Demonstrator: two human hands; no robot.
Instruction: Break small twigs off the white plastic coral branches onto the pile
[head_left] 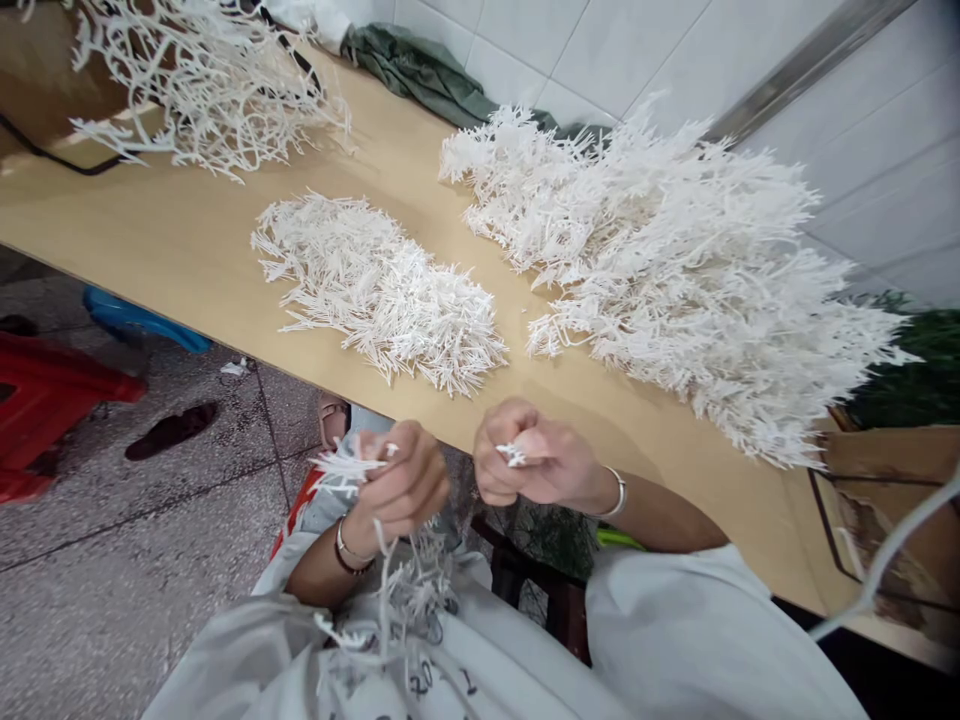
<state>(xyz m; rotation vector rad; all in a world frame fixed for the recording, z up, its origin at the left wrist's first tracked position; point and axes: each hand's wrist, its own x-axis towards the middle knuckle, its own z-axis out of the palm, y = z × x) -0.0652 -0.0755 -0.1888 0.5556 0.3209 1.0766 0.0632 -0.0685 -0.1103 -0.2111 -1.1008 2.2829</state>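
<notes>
My left hand (405, 478) is closed round a bunch of thin white branching plastic sprigs (343, 472), whose tips stick out to the left. Below that hand, more white branching strands (420, 590) hang down over my lap. Just to the right, my right hand (534, 455) is pinched on a small white sprig (512, 454), of which only the tip shows. Both hands are raised at the table's front edge, a short gap apart. Beyond them a low heap of short white sprigs (382, 285) lies on the table.
A large pile of white branching pieces (675, 260) covers the right of the table (187, 240). A looser white tangle (210, 90) sits at the back left. Dark green cloth (420, 70) lies along the tiled wall. A red stool (56, 400) and a blue stool (142, 318) stand at left.
</notes>
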